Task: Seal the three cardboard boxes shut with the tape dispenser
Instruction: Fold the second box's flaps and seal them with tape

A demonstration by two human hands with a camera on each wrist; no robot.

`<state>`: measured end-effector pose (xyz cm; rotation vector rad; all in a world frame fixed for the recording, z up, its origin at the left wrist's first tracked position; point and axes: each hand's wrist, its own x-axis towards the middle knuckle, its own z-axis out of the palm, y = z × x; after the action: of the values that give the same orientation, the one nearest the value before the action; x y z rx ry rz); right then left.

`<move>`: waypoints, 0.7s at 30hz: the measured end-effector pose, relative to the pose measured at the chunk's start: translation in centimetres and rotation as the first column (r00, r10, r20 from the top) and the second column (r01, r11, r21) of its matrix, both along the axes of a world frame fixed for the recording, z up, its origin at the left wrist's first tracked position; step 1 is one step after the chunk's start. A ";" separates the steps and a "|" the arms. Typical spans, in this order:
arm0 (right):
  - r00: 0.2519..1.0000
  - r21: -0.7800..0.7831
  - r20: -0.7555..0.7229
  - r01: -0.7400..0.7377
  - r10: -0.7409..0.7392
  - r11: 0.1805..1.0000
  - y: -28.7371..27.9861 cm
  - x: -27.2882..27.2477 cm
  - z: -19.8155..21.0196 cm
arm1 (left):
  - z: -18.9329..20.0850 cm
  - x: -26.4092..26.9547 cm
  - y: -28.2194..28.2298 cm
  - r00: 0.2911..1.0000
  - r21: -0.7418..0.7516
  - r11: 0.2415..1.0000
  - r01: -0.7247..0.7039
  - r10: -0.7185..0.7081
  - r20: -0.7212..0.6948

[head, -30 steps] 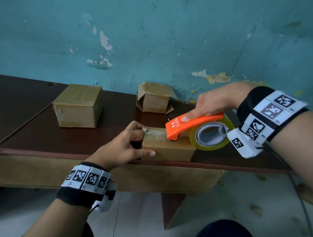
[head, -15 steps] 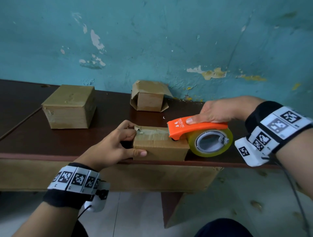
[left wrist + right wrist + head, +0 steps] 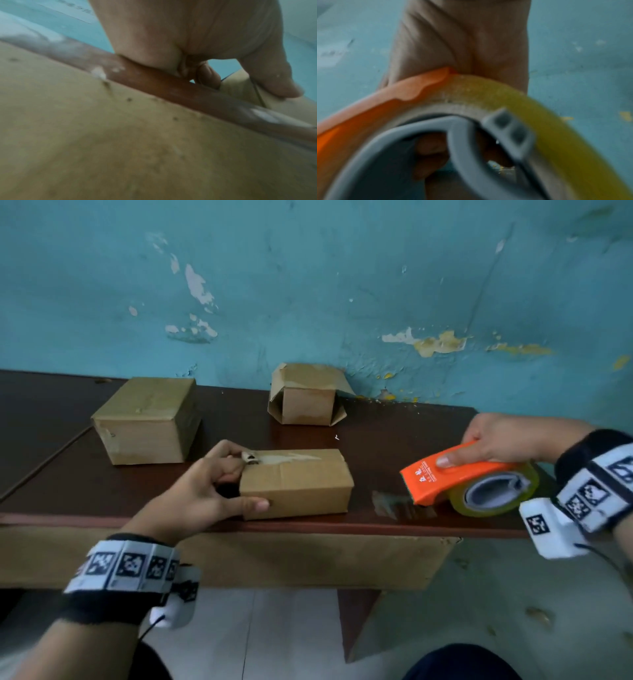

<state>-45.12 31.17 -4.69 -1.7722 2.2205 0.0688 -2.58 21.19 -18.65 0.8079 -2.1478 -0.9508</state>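
Left hand (image 3: 202,494) clamps the near box (image 3: 296,482) at its left end, thumb on the front face, fingers curled over the top edge; likely bracing it against the pull. Right hand (image 3: 496,440) grips the dispenser (image 3: 455,477), thumb along the orange shell, fingers through the core. Dispenser sits well right of box, on the table (image 3: 376,440). Rear box (image 3: 305,395) has flaps open; the left box (image 3: 150,419) looks closed.

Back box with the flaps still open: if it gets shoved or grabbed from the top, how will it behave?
The open box by the wall looks small and thin-walled, so probably light and apt to slide on the dark tabletop. Its loose flaps stick out, so a top grab would likely fold them rather than lift it. Sides look stiffer; gripping there seems safer.
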 end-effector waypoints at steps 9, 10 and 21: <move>0.979 -0.042 0.194 -0.060 0.067 0.997 0.6 1.6 1.4 | -0.5 -1.2 -0.2 1.000 -0.065 0.998 0.018 -0.019 -0.017; 0.972 -0.048 0.222 -0.068 0.077 0.997 0.7 1.8 1.5 | -0.6 -1.3 -0.5 1.000 -0.074 0.997 0.012 -0.013 -0.013; 0.952 -0.040 0.297 -0.059 0.068 0.997 1.5 3.1 1.9 | -0.6 -1.9 -0.2 0.999 -0.102 0.994 0.032 -0.034 -0.016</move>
<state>-42.00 32.62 -2.82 -1.7383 1.9600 -0.2074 -4.47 20.99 -19.30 0.7137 -2.1819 -0.8543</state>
